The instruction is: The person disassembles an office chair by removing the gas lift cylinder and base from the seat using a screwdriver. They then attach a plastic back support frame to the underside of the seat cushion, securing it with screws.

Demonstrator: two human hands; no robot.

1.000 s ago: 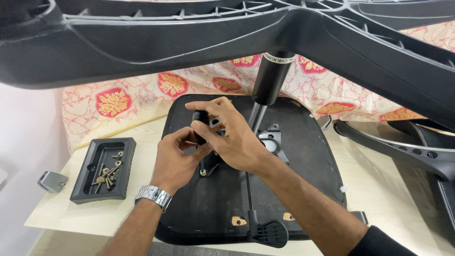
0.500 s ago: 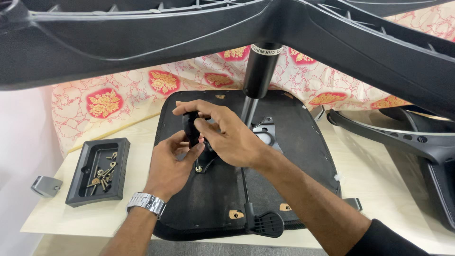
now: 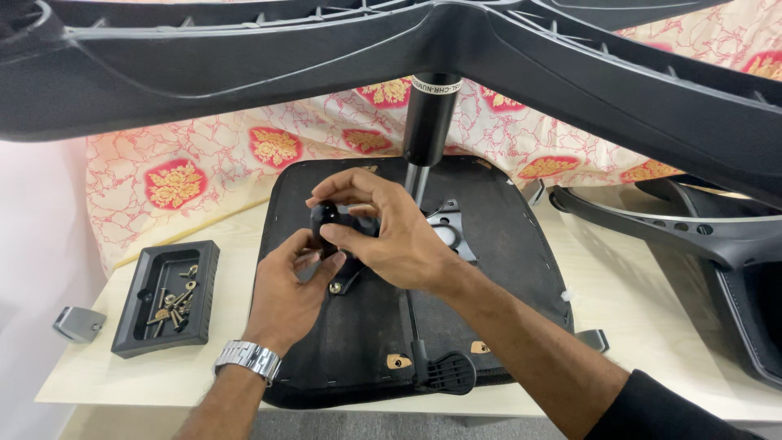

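black plastic fills the top of the view: the star-shaped chair base spreads its ribbed legs overhead, and a black gas cylinder with a silver rod drops from its hub down to the upturned seat. the seat lies underside up on a pale wooden table, covered in black fabric, with a metal mounting plate near its middle.

the right hand comes in from the lower right, fingers curled around a small black knob, thumb and forefinger pinching its rounded top. the left hand, with a silver wristwatch on its wrist, rises from below; its fingers are bent and touch the lower part of the same knob, so both hands close on it. the knob sits just above the seat's underside, left of the silver rod and close to a dark bracket with a brass-coloured screw head.

a lever with a ribbed black paddle runs toward the seat's near edge. to the left, on the table, a black tray holds a small heap of bolts and screws. a grey metal piece rests beyond the tray at the table's corner. a pink cloth with red and gold flowers hangs behind. another black chair part lies to the right.
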